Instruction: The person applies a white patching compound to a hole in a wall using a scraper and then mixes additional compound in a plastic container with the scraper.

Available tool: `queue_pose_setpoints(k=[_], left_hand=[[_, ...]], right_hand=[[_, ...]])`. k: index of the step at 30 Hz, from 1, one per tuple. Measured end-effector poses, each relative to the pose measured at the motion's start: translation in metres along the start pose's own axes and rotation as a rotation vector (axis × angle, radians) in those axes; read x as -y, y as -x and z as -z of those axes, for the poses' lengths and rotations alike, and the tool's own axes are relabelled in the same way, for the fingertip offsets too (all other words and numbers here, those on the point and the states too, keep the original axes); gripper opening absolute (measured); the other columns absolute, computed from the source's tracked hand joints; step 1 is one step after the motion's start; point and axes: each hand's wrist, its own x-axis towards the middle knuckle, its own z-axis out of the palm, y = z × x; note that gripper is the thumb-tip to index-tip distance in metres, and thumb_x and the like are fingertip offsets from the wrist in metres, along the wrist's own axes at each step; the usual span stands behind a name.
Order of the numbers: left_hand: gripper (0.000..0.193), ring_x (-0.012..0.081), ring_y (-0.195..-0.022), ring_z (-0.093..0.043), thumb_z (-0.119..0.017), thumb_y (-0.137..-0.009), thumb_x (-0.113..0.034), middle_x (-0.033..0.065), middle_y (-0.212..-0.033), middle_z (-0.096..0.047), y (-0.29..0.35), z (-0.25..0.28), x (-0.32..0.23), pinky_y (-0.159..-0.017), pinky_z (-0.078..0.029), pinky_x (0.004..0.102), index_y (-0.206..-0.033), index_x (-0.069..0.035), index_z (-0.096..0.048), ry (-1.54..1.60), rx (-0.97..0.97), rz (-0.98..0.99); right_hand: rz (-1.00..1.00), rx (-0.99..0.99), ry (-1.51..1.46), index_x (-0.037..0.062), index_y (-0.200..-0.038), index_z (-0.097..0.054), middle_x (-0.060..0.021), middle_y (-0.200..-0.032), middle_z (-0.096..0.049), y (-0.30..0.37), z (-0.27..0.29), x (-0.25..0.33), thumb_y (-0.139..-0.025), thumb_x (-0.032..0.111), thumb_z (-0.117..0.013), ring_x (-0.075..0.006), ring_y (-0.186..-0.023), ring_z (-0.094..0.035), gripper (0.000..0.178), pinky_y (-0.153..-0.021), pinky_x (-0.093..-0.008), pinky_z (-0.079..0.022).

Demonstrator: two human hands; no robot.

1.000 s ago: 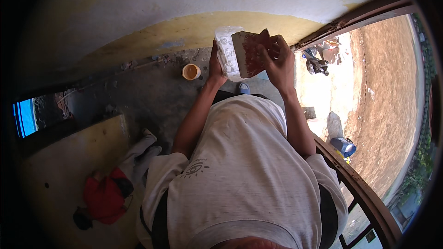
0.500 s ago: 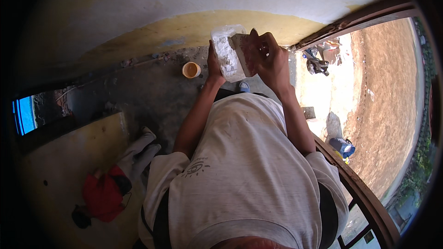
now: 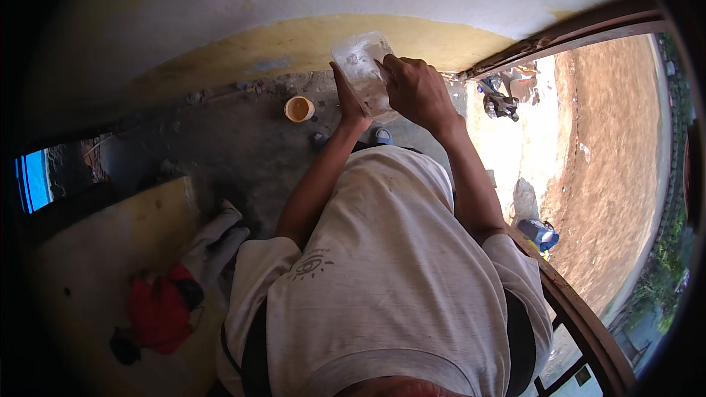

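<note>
My left hand [image 3: 350,103] grips a clear plastic tub [image 3: 353,47] from its left side and underneath, in front of the wall. White paste smears the inside of the tub. In my right hand [image 3: 423,94], closed at the tub's right side, is a putty knife [image 3: 382,68]. Its blade dips into the tub and shows nearly edge-on, so most of it is hidden by the hand and the tub.
The white and yellow wall [image 3: 243,44] rises ahead. A small bucket [image 3: 287,112] stands on the floor, left of my feet. A person in a red top [image 3: 157,312] is at the lower left. A wooden-framed opening [image 3: 566,26] lies to the right, with sunlit ground outside.
My right hand has turned the putty knife from showing its broad blade to nearly edge-on, inside the tub. The tub now tilts more, and less white paste shows in it.
</note>
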Motion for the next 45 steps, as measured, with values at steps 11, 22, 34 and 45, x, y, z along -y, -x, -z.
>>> queue_pose_setpoints(k=[11,22,34,45], left_hand=[[0.073,0.0257,-0.131,-0.057,-0.025,-0.105,-0.069,0.0081,-0.141,-0.056,0.007,0.018,-0.028,-0.109,-0.049,0.0460,-0.150,-0.014,-0.043,0.074,0.146,-0.028],[0.078,0.0252,-0.127,-0.060,-0.024,-0.102,-0.073,0.0087,-0.139,-0.058,0.012,0.050,-0.086,-0.105,-0.053,0.0458,-0.149,-0.014,-0.044,0.010,0.125,-0.016],[0.076,0.0288,-0.126,-0.061,-0.026,-0.104,-0.071,0.0121,-0.139,-0.059,0.017,0.084,-0.132,-0.106,-0.052,0.0487,-0.149,-0.013,-0.044,0.142,0.185,0.078],[0.075,0.0304,-0.128,-0.060,-0.031,-0.103,-0.069,0.0124,-0.143,-0.057,0.010,0.127,-0.150,-0.106,-0.052,0.0525,-0.152,-0.013,-0.043,0.143,0.318,0.265]], right_hand=[[0.159,-0.135,-0.119,0.0021,-0.086,-0.063,-0.0161,-0.079,-0.069,-0.019,-0.002,0.034,-0.093,0.014,-0.071,-0.0386,-0.071,-0.068,0.016,-0.062,-0.0459,-0.051],[0.155,-0.164,-0.083,0.0041,-0.091,-0.067,-0.0112,-0.086,-0.071,-0.030,-0.023,0.092,-0.090,0.009,-0.071,-0.0340,-0.074,-0.069,0.007,-0.064,-0.0429,-0.052],[0.104,0.005,-0.328,0.0014,-0.083,-0.067,-0.0155,-0.078,-0.070,-0.026,-0.037,0.158,-0.091,0.009,-0.072,-0.0353,-0.069,-0.069,0.011,-0.061,-0.0421,-0.051],[-0.014,-0.270,-0.122,0.0020,-0.089,-0.066,-0.0140,-0.082,-0.071,-0.036,-0.057,0.174,-0.090,0.007,-0.072,-0.0306,-0.070,-0.069,0.007,-0.062,-0.0390,-0.053]])
